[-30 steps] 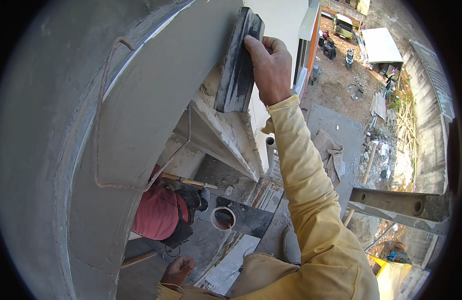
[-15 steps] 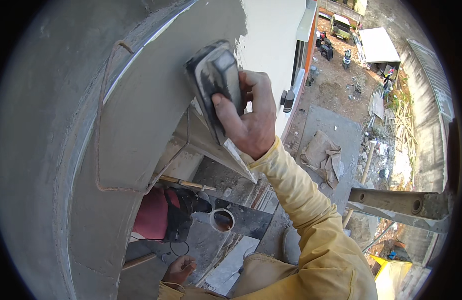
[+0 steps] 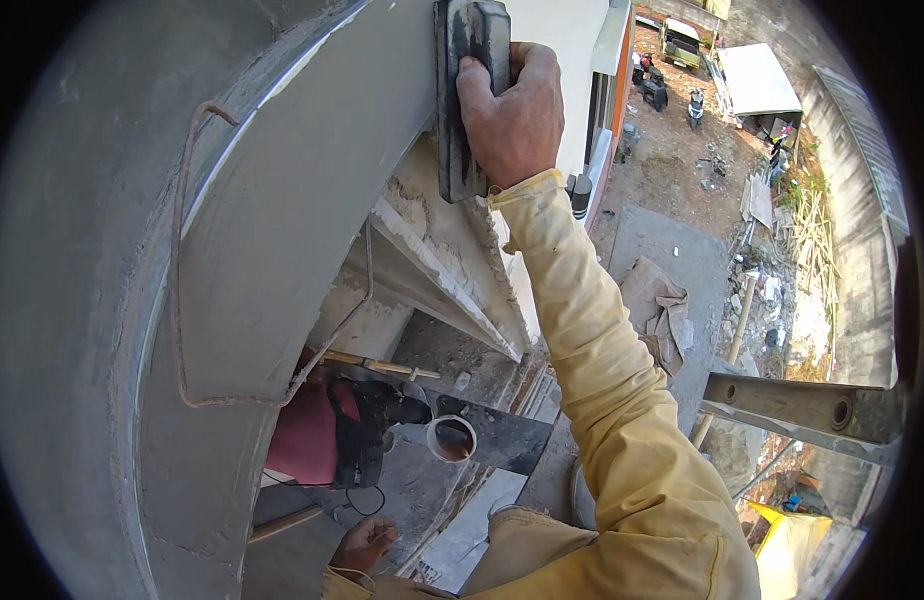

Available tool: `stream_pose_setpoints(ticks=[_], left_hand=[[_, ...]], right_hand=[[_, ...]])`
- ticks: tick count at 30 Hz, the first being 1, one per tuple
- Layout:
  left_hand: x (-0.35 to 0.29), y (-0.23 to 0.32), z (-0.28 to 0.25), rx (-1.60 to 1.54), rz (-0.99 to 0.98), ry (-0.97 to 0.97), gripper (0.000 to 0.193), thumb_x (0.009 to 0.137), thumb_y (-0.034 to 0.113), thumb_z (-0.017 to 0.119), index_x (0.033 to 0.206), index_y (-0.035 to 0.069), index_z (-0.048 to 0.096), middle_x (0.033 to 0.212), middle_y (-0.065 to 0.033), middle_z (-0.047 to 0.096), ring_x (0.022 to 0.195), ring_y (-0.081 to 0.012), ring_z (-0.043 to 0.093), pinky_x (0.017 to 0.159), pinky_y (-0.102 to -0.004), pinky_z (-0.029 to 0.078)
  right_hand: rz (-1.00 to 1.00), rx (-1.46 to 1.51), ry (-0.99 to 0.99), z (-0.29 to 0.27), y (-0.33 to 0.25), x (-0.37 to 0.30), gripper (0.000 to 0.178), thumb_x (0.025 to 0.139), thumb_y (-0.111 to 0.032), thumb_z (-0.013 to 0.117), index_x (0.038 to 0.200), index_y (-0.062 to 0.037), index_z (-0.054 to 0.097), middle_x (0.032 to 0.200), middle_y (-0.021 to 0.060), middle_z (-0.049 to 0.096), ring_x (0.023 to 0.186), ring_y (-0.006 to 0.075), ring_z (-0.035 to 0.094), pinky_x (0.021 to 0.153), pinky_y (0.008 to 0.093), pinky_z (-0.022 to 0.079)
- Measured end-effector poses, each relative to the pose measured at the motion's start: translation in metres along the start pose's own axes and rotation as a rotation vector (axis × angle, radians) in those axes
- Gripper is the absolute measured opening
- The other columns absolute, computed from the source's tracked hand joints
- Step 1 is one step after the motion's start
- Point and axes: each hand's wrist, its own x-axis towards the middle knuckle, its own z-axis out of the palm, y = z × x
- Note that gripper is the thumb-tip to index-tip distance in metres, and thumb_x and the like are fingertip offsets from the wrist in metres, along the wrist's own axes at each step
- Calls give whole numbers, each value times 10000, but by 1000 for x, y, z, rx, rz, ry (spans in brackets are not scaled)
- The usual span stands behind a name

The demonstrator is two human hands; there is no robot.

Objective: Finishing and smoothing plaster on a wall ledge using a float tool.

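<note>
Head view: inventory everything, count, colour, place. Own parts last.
Float: one, black, top centre
Plastered surface: one, grey, left
Bent rod: one, rusty brown, left
Outer wall: one, white, top centre
Bucket: one, whitish, lower centre
Co-worker: one, pinkish top, lower left
Poles: several, tan, lower left and right
Cloth: one, brown, right of centre
Metal beam: one, grey, lower right
Vehicle: one, yellowish, upper right
Motorcycle: one or more, dark, upper right
Sheet roof: one, white, upper right
Sticks: many, pale tan, right
Boundary wall: one, grey, far right
Tarp: one, yellow, lower right
Debris: uncountable, mixed, right
Right hand: one, bare, top centre, gripping float
Left hand: one, bare, lower centre
Sleeves: two, yellow, lower centre
</note>
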Motion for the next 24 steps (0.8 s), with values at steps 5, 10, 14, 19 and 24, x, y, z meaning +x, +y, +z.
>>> stream_pose_setpoints(ticks=[5, 10, 14, 19, 24], left_hand=[[3, 0, 0, -1, 4, -11, 471, 950, 334, 722, 1233, -20, 592, 905, -14, 619, 775, -86, 547, 699, -243, 458], [6, 4, 4, -21, -7, -20, 484, 950, 350, 721, 1230, -21, 586, 914, -20, 619, 769, -89, 541, 688, -245, 451], [3, 3, 3, 4, -3, 10, 485, 952, 351, 721, 1234, -18, 583, 912, -17, 618, 763, -89, 538, 683, -244, 448], [1, -4, -4, -34, 31, -12, 468, 956, 343, 716, 1235, -10, 589, 897, -5, 615, 769, -83, 543, 689, -240, 449], [5, -1, 1, -18, 29, -26, 455, 957, 335, 715, 1228, -9, 593, 903, -5, 613, 786, -81, 544, 704, -236, 450]], right_hand=[[162, -155, -16, 5, 38, 20, 484, 851, -312, 686, 1137, 59, 565, 1137, 251, 617, 1011, 421, 645, 909, 484, 509], [425, -212, -138, -7, 83, 25, 548, 829, -335, 701, 1138, 101, 578, 1086, 258, 666, 974, 382, 675, 894, 443, 528], [434, 402, -98, -24, 55, -9, 565, 850, -342, 739, 1112, 133, 582, 919, 177, 686, 830, 245, 671, 778, 349, 541], [191, 406, -166, -5, -21, -38, 474, 868, -283, 728, 1095, 104, 578, 938, 213, 681, 868, 298, 667, 817, 389, 525], [171, 9, -55, -14, 54, 4, 492, 841, -277, 743, 1110, 102, 581, 948, 216, 684, 853, 365, 667, 821, 425, 529]])
